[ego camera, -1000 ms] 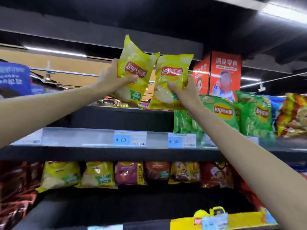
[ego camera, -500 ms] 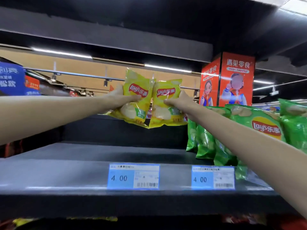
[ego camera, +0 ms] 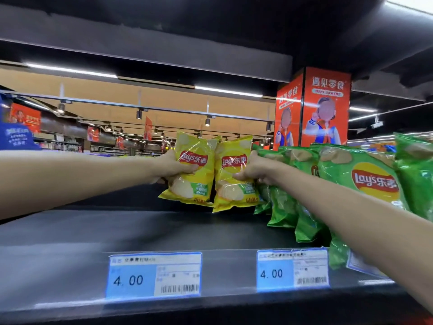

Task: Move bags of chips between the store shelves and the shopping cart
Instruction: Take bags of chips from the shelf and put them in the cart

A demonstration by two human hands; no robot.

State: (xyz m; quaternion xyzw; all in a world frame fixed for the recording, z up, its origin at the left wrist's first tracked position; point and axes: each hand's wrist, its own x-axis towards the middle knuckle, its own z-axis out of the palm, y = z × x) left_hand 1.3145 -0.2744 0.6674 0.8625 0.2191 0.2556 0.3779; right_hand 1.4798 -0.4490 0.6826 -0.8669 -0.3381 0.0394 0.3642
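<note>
Nearest the camera ran the front lip of the shelf (ego camera: 70, 273), carrying two blue price tags (ego camera: 153, 274), each reading 4.00. Behind the lip the dark shelf board lay bare on its left part, while a row of green chip bags (ego camera: 365, 181) stood upright along the right.

Farther in, both arms reached over the board. The left hand (ego camera: 174, 166) had its fingers curled round one yellow chip bag (ego camera: 194, 170), thumb across the front near the red logo. The right hand (ego camera: 254, 171) pinched a second yellow bag (ego camera: 234, 174) at its right edge. The two bags hung side by side, touching or nearly so, their lower corners just above the back of the shelf; whether either already rested on the board could not be told.

Judging from this, the bags were about to be set down at the back, and several slips seemed possible. Slick, air-filled bags held by an edge could twist and land flat or lean over. The right forearm passed close over the green bags, so pulling back carelessly could drag or topple the front ones off the lip. Squeezing hard might crush the chips.

Beyond the shelf, store aisles and an orange sign (ego camera: 325, 109) showed.
</note>
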